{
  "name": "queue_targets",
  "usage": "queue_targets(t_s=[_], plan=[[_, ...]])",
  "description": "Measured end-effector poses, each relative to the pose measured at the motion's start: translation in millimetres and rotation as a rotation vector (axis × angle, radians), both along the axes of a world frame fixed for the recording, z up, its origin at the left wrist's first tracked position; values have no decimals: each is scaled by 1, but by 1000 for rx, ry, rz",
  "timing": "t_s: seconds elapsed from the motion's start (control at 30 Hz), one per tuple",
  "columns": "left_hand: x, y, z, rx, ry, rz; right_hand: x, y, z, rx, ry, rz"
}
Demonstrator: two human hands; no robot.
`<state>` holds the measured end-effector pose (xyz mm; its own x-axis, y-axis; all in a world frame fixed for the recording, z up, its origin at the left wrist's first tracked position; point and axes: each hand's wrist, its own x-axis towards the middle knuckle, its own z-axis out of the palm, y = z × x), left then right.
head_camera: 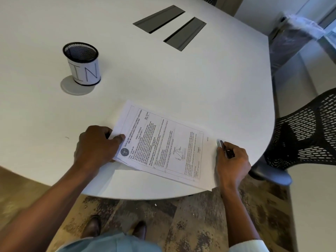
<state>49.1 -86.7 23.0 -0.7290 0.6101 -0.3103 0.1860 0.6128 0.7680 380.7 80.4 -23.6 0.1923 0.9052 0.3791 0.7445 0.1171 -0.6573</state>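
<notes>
A stack of printed exam sheets (163, 144) lies askew near the front edge of the white table (163, 79). My left hand (96, 146) grips the stack's left end, thumb on top of the top sheet and fingers curled at the edge. My right hand (232, 160) rests at the stack's right edge and holds a dark pen (224, 148) between thumb and fingers, its tip pointing away from me along the paper's edge.
A black mesh pen cup (82, 63) with a white label reading "IN" stands at the left, beside a round grey disc (72, 88). Two dark cable slots (169, 26) sit at the back. A black mesh chair (305, 131) is at the right.
</notes>
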Motion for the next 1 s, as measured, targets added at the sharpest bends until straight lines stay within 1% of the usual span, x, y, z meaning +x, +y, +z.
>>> queue_targets(t_s=[0.17, 0.27, 0.33, 0.4, 0.5, 0.6, 0.7, 0.77, 0.83, 0.93, 1.0], plan=[[3, -2, 2, -3, 9, 11, 0, -1, 0, -36, -52, 5], [6, -3, 4, 35, 0, 3, -4, -5, 8, -73, -84, 1], [7, -4, 4, 47, -4, 5, -12, -4, 19, -61, -134, -21], [6, -6, 4, 41, -1, 8, -27, -3, 36, -11, -186, 22], [7, -8, 5, 25, -3, 2, -62, -1, 65, 50, -91, 209], [7, -9, 5, 12, 2, 10, -109, -6, 89, 95, -63, 366], [5, -11, 2, 61, -66, 46, -155, -20, 103, 81, -25, 538], [6, -14, -1, 70, -114, 72, -181, -30, 105, 73, -38, 650], [8, -17, -4, 67, -115, 90, -206, -39, 105, 40, -60, 786], [9, -19, -5, 59, -78, 80, -242, -46, 104, -37, -135, 1050], [11, -18, -6, 34, -14, 31, -264, -46, 103, -85, -206, 1234]])
